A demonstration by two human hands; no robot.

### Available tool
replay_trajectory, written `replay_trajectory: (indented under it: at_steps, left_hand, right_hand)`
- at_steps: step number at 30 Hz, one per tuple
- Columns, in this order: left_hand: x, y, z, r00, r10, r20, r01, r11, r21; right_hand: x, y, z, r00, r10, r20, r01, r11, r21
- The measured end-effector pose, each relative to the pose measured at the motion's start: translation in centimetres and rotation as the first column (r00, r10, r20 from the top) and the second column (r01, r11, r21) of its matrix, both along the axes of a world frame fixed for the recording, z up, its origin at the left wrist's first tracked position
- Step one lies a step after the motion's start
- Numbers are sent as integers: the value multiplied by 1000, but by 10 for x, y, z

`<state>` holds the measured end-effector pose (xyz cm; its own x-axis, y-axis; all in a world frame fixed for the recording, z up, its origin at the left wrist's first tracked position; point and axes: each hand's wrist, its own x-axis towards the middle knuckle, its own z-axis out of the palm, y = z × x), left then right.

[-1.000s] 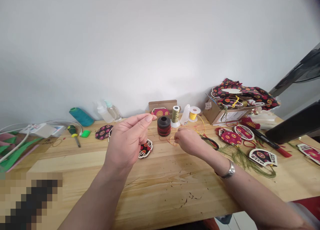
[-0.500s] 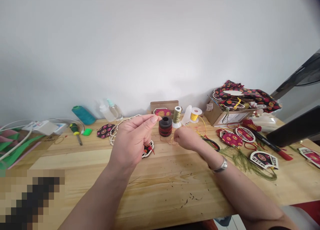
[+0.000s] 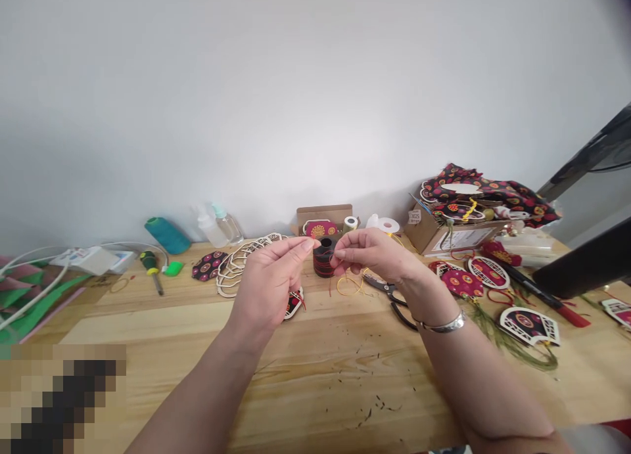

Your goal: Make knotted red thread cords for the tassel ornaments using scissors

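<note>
My left hand (image 3: 270, 284) is raised over the wooden table (image 3: 315, 368), thumb and forefinger pinched on a thin red thread (image 3: 323, 245). My right hand (image 3: 375, 254) is lifted close beside it, fingertips pinching the same thread, with a loop of gold cord (image 3: 348, 284) hanging under it. A black spool wound with red thread (image 3: 323, 260) stands just behind the two hands. A small fabric-covered fan piece (image 3: 294, 303) lies below my left hand.
Thread spools, glue bottles (image 3: 219, 223), a teal cone (image 3: 166, 234), a screwdriver (image 3: 150, 267) and wooden fan frames (image 3: 236, 267) line the back. Scissors (image 3: 392, 295) lie right of the hands. A cardboard box with patterned cloth (image 3: 461, 207) and finished fan pieces (image 3: 530, 324) crowd the right.
My right hand rose from the table and came left to meet my left hand at the thread. The scissors it covered now show.
</note>
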<state>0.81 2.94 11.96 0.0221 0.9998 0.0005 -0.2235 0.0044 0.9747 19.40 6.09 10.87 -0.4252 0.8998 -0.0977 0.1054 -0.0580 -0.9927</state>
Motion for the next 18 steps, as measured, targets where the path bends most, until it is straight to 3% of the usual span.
replay_trajectory:
  at_steps: [5,10,15,18]
  left_hand:
    - [1,3,-4,1000,3,-30,-4,1000,-30]
    - [0,3,-12,997,-20,-73,17,999,-39]
    - [3,1,-14,995,-53,-89,50,998,-36]
    - [6,-1,-15,991,-77,-112,76,997,-21]
  right_hand:
    - [-4,-3,0,991,-48,121,25,982,185]
    - [-4,-20,10,946,-203,254,97,922,374]
    - [-5,-34,20,961,-150,234,1,843,538]
    - [-6,-37,19,964,-186,189,26,776,630]
